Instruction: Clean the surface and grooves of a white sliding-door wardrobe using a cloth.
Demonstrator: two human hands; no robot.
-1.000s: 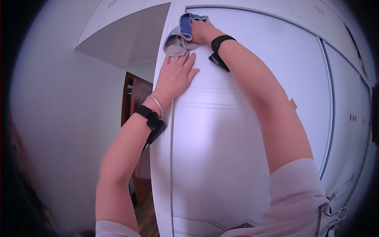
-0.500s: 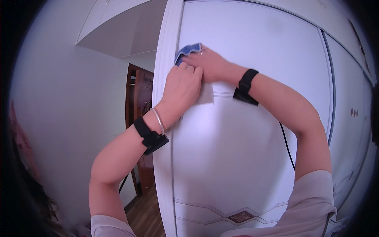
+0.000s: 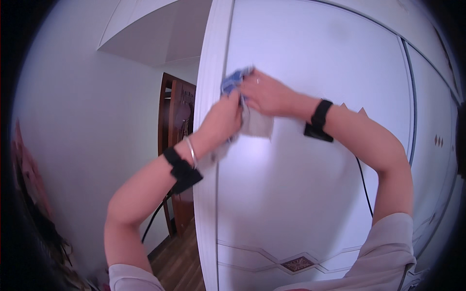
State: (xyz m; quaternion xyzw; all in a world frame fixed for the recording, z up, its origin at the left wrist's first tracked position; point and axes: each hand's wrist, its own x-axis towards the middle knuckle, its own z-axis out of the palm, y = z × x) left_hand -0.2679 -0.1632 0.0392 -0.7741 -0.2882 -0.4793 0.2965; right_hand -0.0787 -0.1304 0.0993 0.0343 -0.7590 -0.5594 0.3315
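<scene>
A blue and pale grey cloth (image 3: pixel 256 124) is bunched against the left edge of a white sliding wardrobe door (image 3: pixel 291 194). Fingers bent, my right hand (image 3: pixel 268 92) grips its upper blue part. My left hand (image 3: pixel 222 116), slightly blurred, is closed on the cloth just below and left of the right one. One pale flap hangs under the right hand, and more cloth dangles beneath the left wrist. Most of my fingertips are hidden in the folds.
A white upright frame (image 3: pixel 206 145) borders the door on the left. Beyond it stands a dark brown wooden door (image 3: pixel 182 116) by a wooden floor (image 3: pixel 177 266). Another white sliding panel (image 3: pixel 434 116) is at the right. Black cables run along both arms.
Both hands have moved down a little along the door's left edge with the cloth. My left hand has turned and drawn slightly away from the right. The view has shifted a little.
</scene>
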